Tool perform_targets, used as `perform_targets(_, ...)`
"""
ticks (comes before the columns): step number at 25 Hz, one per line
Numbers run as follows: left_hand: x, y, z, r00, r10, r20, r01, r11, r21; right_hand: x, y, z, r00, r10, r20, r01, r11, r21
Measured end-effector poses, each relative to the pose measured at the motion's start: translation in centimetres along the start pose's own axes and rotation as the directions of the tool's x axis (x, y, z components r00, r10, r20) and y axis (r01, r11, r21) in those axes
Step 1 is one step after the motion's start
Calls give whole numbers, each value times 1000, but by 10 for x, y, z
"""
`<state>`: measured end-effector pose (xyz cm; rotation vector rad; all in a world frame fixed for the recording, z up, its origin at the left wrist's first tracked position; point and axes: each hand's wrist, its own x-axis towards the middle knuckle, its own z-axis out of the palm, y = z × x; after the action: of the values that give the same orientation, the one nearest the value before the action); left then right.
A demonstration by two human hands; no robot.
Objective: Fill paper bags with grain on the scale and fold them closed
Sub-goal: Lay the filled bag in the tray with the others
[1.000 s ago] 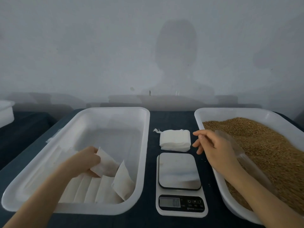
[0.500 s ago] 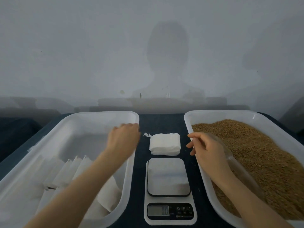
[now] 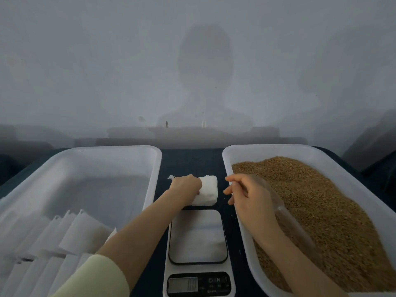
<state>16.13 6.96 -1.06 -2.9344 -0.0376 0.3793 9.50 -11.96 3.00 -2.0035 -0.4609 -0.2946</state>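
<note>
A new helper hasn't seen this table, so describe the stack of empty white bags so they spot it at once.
A left tub and a grain tub sit on the table, a scale in the gap between them. Just beyond the scale lies the stack, the left hand on it. Unlike the left tub's folded bags, it is a thick pile outside both tubs.
</note>
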Motion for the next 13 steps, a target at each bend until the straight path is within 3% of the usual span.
perform_targets(3,-11,0,0,996,26,-88,-29,999,-35,-1,0,3,1000,-2,15,2,1000,17)
perform_targets(7,-27,-11,-18,970,-160,-181,107,957,-269,-1,1,1,1000,0,21,0,1000,24)
perform_targets(11,-59,-38,-41,894,-347,-282,147,824,-547,-2,2,2,998,16,53,-17,1000,2)
perform_targets(13,-81,-45,-46,906,-364,-215,110,695,-711,-5,-2,2,996,-25,81,28,999,-37)
